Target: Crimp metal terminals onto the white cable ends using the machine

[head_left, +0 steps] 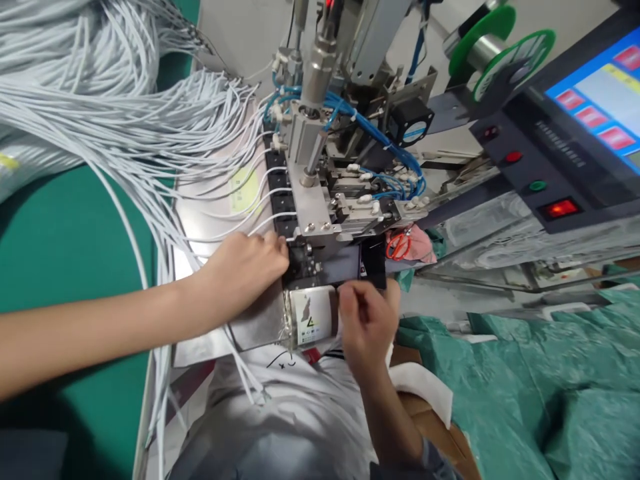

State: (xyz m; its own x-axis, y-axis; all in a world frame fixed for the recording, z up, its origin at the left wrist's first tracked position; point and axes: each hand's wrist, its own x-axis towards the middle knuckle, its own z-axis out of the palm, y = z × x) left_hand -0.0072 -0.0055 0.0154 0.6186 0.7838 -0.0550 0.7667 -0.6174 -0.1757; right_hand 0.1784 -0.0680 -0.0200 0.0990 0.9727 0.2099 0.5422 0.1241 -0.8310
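The left arm stretches in from the side, its left hand (245,267) knuckles up with fingers bent down against a black fixture (300,263) at the front of the machine (313,207); its fingertips are hidden, so whether they grip a cable cannot be told. The right hand (369,327) is raised beside a pale box (314,315), fingers curled toward the thumb, any contents unclear. White cables (115,140), too many to count, run over the table (65,253) into the machine. One green-flanged spool (487,50) and one screen (605,100), cut off by the frame, stand beyond.
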